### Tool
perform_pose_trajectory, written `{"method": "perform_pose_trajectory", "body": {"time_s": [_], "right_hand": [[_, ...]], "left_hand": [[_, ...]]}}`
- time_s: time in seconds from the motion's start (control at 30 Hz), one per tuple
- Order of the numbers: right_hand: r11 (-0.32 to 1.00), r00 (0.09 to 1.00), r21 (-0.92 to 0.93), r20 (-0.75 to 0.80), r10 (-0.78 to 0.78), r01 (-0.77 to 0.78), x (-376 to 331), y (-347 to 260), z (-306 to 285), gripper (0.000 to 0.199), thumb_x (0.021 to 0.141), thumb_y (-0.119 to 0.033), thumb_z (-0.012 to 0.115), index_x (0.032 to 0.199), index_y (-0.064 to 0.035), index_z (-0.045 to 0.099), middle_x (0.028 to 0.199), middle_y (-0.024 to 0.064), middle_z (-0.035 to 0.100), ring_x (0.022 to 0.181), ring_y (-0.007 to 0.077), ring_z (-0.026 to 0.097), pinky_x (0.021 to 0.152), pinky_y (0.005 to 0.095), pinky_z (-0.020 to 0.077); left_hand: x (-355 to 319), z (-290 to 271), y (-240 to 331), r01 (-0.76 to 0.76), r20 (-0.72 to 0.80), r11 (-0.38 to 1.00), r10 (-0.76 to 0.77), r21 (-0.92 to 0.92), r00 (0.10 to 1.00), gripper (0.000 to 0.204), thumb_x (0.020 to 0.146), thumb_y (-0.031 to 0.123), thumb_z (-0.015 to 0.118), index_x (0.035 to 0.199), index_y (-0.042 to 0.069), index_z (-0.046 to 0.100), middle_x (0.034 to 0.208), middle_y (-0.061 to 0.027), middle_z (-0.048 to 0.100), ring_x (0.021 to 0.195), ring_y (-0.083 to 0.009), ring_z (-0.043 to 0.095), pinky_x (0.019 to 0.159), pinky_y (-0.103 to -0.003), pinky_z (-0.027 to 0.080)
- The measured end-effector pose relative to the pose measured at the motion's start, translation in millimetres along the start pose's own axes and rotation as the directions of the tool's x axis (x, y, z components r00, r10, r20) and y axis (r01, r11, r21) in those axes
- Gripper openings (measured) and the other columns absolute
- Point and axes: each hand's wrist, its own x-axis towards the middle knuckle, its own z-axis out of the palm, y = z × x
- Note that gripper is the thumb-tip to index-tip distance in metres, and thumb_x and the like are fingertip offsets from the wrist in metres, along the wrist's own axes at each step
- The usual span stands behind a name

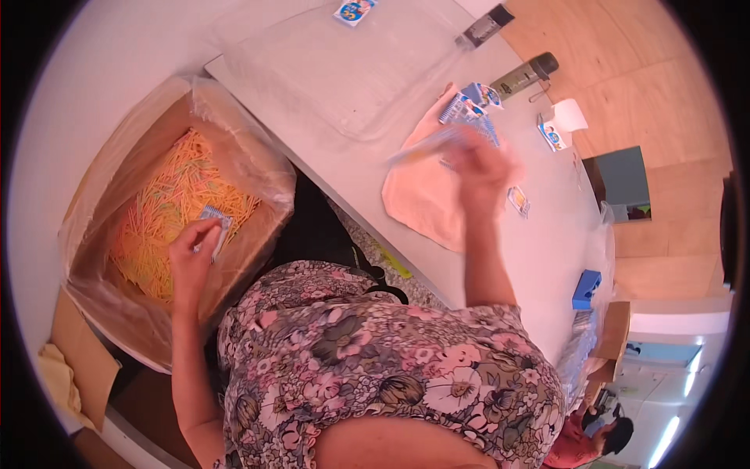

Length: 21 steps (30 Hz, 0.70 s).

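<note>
My left hand (pixel 194 242) reaches into a cardboard box (pixel 258 250) lined with clear plastic. Its fingers pinch a small flat blue-and-white packet (pixel 216 223) with a ridged edge, over a heap of thin yellow, pink and green sticks (pixel 176 211). Above a peach cloth (pixel 414 191) on the table, my right hand (pixel 486 166) is smeared by motion. A thin, pale bluish flat thing (pixel 428 147) extends from its fingers, too blurred to name. Beyond that hand, several blue-and-white packets (pixel 467 108) lie at the cloth's far edge.
On the grey table (pixel 351 168) lies a large clear plastic sheet (pixel 328 70). Two bottles, one dark green (pixel 522 76) and one dark-capped (pixel 486 27), stand at the far side. A blue box (pixel 587 289) sits at the right. Another person (pixel 582 445) is at lower right.
</note>
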Motion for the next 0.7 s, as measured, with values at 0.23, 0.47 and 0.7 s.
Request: {"method": "perform_pose_trajectory", "body": {"time_s": [0.23,0.47,0.7], "right_hand": [[0.461,0.982,-0.882,0.010,-0.188,0.097,27,158,-148,0.034,0.082,-0.021,0.064,0.110,-0.0022,0.062,0.113,0.0168,0.060,0.106,0.0329,0.053,0.092,0.0414,0.0404],[0.610,0.915,-0.746,-0.002,-0.403,0.267,22,70,-66,0.028,0.085,-0.009,0.062,0.111,0.0006,0.061,0.115,0.0114,0.060,0.108,0.0254,0.053,0.092,0.0353,0.0430],[0.723,0.825,-0.427,0.111,-0.554,0.543,-10,-3,22,0.019,0.083,0.000,0.058,0.101,0.0036,0.062,0.109,0.0165,0.059,0.099,0.0280,0.057,0.081,0.0349,0.0477]], "left_hand": [[32,-25,-74,-0.033,0.049,0.527,-0.016,0.849,0.999,0.041,0.066,0.022,0.075,0.101,0.006,0.062,0.099,-0.0139,0.061,0.096,-0.0314,0.056,0.082,-0.040,0.045],[32,-15,-93,0.227,-0.135,0.344,-0.272,0.911,0.953,0.054,0.060,0.028,0.080,0.105,0.011,0.056,0.105,-0.0097,0.057,0.102,-0.0297,0.054,0.084,-0.045,0.044],[29,-19,-77,0.280,-0.213,0.409,-0.202,0.869,0.956,0.045,0.061,0.021,0.080,0.100,0.014,0.058,0.100,-0.0076,0.060,0.101,-0.0279,0.056,0.083,-0.043,0.042]]}}
